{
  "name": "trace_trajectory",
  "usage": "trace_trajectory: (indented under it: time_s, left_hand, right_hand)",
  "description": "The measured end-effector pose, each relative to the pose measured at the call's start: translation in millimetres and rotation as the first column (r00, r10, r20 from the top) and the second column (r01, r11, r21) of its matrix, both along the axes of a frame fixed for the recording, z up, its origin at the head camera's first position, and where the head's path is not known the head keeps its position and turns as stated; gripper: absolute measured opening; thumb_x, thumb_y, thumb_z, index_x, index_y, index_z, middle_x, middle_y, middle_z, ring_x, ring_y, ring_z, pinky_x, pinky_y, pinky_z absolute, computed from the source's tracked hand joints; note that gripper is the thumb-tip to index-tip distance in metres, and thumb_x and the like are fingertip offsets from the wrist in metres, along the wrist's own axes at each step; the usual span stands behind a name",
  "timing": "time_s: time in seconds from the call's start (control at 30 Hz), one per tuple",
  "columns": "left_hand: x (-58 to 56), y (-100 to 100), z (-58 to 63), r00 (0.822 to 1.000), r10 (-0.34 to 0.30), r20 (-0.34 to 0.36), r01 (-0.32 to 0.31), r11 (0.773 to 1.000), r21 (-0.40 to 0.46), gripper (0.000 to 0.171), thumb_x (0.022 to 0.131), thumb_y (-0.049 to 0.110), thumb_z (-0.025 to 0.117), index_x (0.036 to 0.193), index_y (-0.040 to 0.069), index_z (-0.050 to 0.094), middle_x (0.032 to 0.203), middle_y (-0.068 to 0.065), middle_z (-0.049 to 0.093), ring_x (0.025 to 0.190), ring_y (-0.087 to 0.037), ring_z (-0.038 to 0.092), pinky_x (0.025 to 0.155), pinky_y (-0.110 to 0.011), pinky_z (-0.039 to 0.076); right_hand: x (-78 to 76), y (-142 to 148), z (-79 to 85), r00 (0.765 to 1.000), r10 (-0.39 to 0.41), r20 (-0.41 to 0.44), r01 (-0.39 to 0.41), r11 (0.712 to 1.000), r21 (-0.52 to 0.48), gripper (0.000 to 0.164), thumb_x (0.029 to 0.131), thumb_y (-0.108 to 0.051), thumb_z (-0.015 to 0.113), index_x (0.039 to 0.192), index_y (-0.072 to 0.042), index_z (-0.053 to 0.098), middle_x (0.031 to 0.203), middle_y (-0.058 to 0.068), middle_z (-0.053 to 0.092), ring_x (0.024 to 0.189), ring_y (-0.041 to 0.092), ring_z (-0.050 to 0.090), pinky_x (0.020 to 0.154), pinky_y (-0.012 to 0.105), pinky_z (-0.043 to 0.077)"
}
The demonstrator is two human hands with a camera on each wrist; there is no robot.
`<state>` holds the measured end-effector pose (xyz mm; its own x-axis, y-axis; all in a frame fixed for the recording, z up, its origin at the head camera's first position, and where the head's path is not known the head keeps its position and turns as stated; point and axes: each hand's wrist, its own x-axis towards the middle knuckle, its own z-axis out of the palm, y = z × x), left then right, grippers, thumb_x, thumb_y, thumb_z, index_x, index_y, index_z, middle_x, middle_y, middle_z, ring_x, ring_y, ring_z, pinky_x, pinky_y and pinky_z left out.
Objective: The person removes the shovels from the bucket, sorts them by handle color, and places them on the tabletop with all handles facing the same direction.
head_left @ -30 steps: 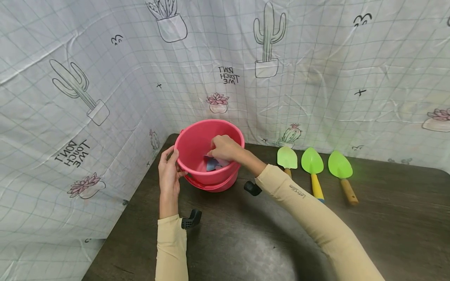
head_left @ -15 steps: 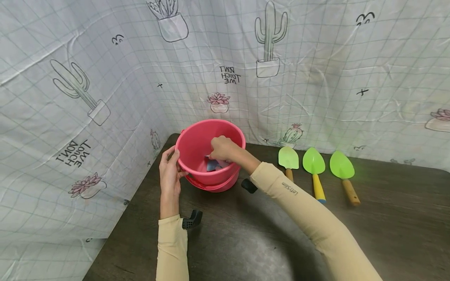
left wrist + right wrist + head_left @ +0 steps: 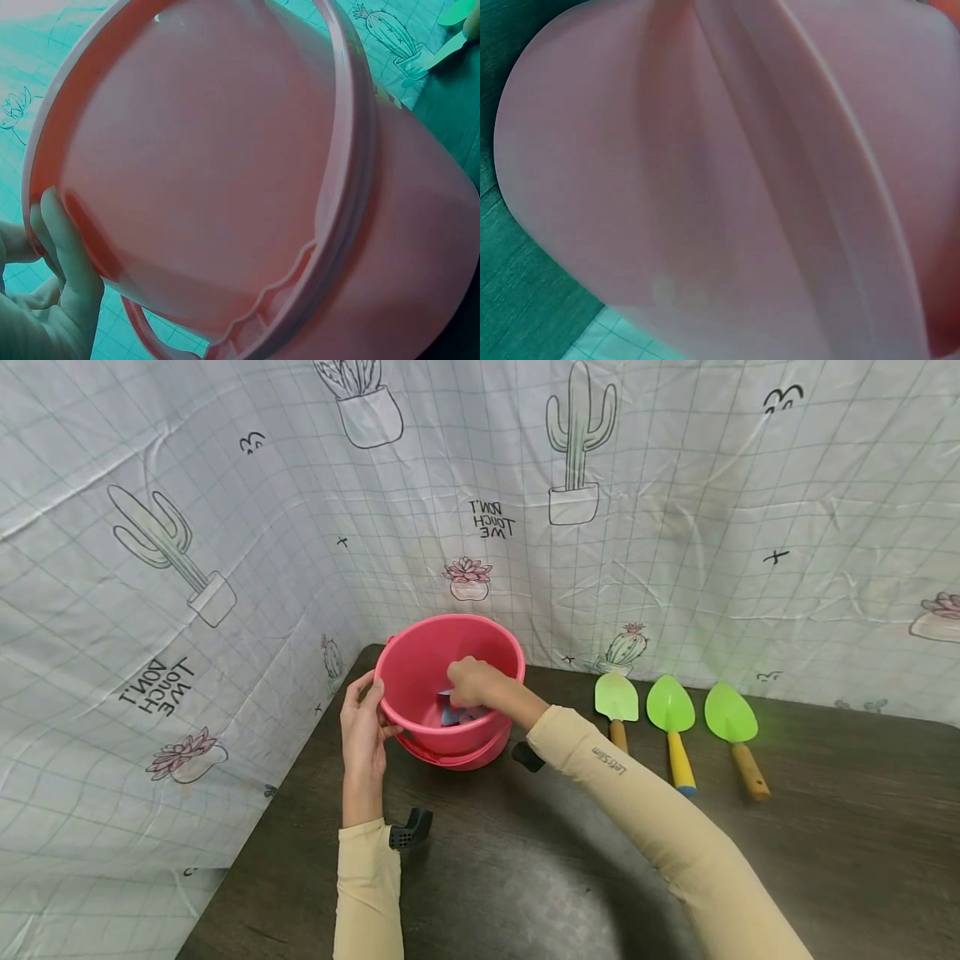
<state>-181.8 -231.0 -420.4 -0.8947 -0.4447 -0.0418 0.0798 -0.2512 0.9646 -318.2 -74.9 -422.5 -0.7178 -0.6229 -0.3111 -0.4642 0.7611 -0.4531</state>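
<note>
A pink bucket (image 3: 450, 742) stands on the table, its mouth tipped toward me and its handle hanging at the front. My left hand (image 3: 362, 727) grips its rim at the left, thumb over the edge and fingers on the outer side, as the left wrist view confirms with the thumb (image 3: 67, 240). Inside the bucket, my right hand (image 3: 474, 683) is curled and appears to hold a bluish and pinkish cloth (image 3: 450, 716) low against the wall. Its fingertips are hidden. Only the bucket's outer wall (image 3: 615, 150) and rim fill the right wrist view.
Right of the bucket lie three garden trowels with green blades: a wooden-handled one (image 3: 617, 697) partly behind my right sleeve, a yellow-handled one (image 3: 671, 703), and another wooden-handled one (image 3: 729, 712). A patterned curtain (image 3: 675, 527) hangs behind the dark table (image 3: 480, 860).
My right hand has moved slightly down inside the bucket, and its forearm has shifted left and down. My left hand keeps its hold on the rim.
</note>
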Motion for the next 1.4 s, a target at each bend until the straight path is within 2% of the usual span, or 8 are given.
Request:
trace_trajectory:
  time_s: [0.07, 0.23, 0.3, 0.6, 0.8, 0.93, 1.17, 1.4]
  left_hand:
    - [0.1, 0, 0.2, 1.000, 0.000, -0.002, 0.000, 1.000, 0.002, 0.041, 0.108, 0.021, 0.056, 0.145, 0.005, 0.050, 0.087, -0.010, 0.068, 0.052, -0.006, 0.061, 0.049, -0.020, 0.052]
    - [-0.3, 1, 0.1, 1.000, 0.000, -0.001, 0.000, 1.000, 0.002, 0.041, 0.108, 0.022, 0.056, 0.145, 0.005, 0.050, 0.087, -0.008, 0.068, 0.053, -0.006, 0.060, 0.049, -0.019, 0.052]
    - [-0.4, 1, 0.3, 1.000, -0.003, -0.005, 0.003, 1.000, 0.004, 0.041, 0.108, 0.022, 0.056, 0.145, 0.005, 0.050, 0.087, -0.007, 0.068, 0.053, -0.006, 0.060, 0.049, -0.019, 0.052]
    - [0.0, 1, 0.3, 1.000, -0.011, -0.024, 0.012, 1.000, 0.006, 0.040, 0.109, 0.022, 0.056, 0.145, 0.005, 0.051, 0.086, -0.007, 0.067, 0.052, -0.007, 0.059, 0.048, -0.019, 0.052]
    - [-0.2, 1, 0.1, 1.000, -0.012, -0.025, 0.012, 1.000, 0.003, 0.040, 0.109, 0.021, 0.056, 0.145, 0.005, 0.051, 0.084, -0.008, 0.066, 0.051, -0.007, 0.058, 0.048, -0.020, 0.052]
    - [-1.0, 1, 0.2, 1.000, -0.005, -0.017, 0.005, 1.000, -0.002, 0.040, 0.108, 0.022, 0.057, 0.144, 0.005, 0.051, 0.088, -0.012, 0.067, 0.052, -0.007, 0.059, 0.048, -0.020, 0.052]
    - [-1.8, 0, 1.2, 1.000, -0.004, -0.011, 0.004, 1.000, -0.006, 0.041, 0.108, 0.022, 0.057, 0.145, 0.006, 0.051, 0.089, -0.012, 0.068, 0.052, -0.008, 0.060, 0.048, -0.020, 0.052]
    - [-2.7, -1, 1.3, 1.000, -0.012, -0.002, 0.012, 1.000, -0.004, 0.042, 0.108, 0.023, 0.056, 0.146, 0.005, 0.050, 0.085, -0.006, 0.067, 0.052, -0.007, 0.058, 0.048, -0.020, 0.052]
  right_hand:
    - [-6.7, -3, -8.7, 1.000, 0.012, 0.008, -0.013, 1.000, 0.019, 0.008, 0.087, -0.011, 0.071, 0.087, -0.008, 0.064, 0.076, 0.005, 0.056, 0.062, 0.018, 0.056, 0.055, 0.028, 0.047]
    - [25.4, -1, 34.4, 0.999, 0.008, 0.033, -0.011, 0.997, 0.077, 0.006, 0.089, -0.004, 0.070, 0.094, -0.002, 0.067, 0.082, 0.008, 0.061, 0.067, 0.018, 0.059, 0.060, 0.027, 0.049]
    - [32.9, 0, 43.2, 1.000, 0.006, 0.029, -0.008, 0.996, 0.085, 0.004, 0.091, -0.003, 0.068, 0.095, -0.002, 0.067, 0.083, 0.007, 0.060, 0.068, 0.017, 0.059, 0.060, 0.026, 0.048]
    - [35.8, -1, 46.7, 1.000, 0.011, 0.019, -0.013, 0.993, 0.117, 0.009, 0.096, -0.003, 0.064, 0.105, 0.000, 0.064, 0.088, 0.008, 0.055, 0.075, 0.019, 0.055, 0.063, 0.024, 0.044]
    - [33.2, -3, 45.1, 0.999, 0.005, 0.038, -0.009, 0.994, 0.111, 0.007, 0.096, -0.004, 0.064, 0.092, -0.004, 0.058, 0.080, 0.005, 0.051, 0.066, 0.016, 0.051, 0.059, 0.024, 0.042]
    - [25.9, -5, 38.8, 0.997, -0.035, 0.070, 0.030, 0.997, 0.068, 0.016, 0.094, -0.001, 0.064, 0.083, -0.004, 0.053, 0.072, 0.005, 0.045, 0.058, 0.016, 0.047, 0.055, 0.025, 0.041]
    - [-19.2, -8, -24.4, 0.999, -0.020, 0.040, 0.022, 0.998, -0.065, 0.021, 0.085, -0.006, 0.068, 0.079, -0.007, 0.048, 0.066, 0.004, 0.046, 0.053, 0.017, 0.048, 0.051, 0.026, 0.042]
    - [13.3, 2, 30.3, 0.971, -0.151, 0.184, 0.168, 0.982, -0.081, 0.024, 0.087, -0.007, 0.072, 0.078, -0.005, 0.050, 0.063, 0.005, 0.048, 0.053, 0.016, 0.049, 0.053, 0.025, 0.042]
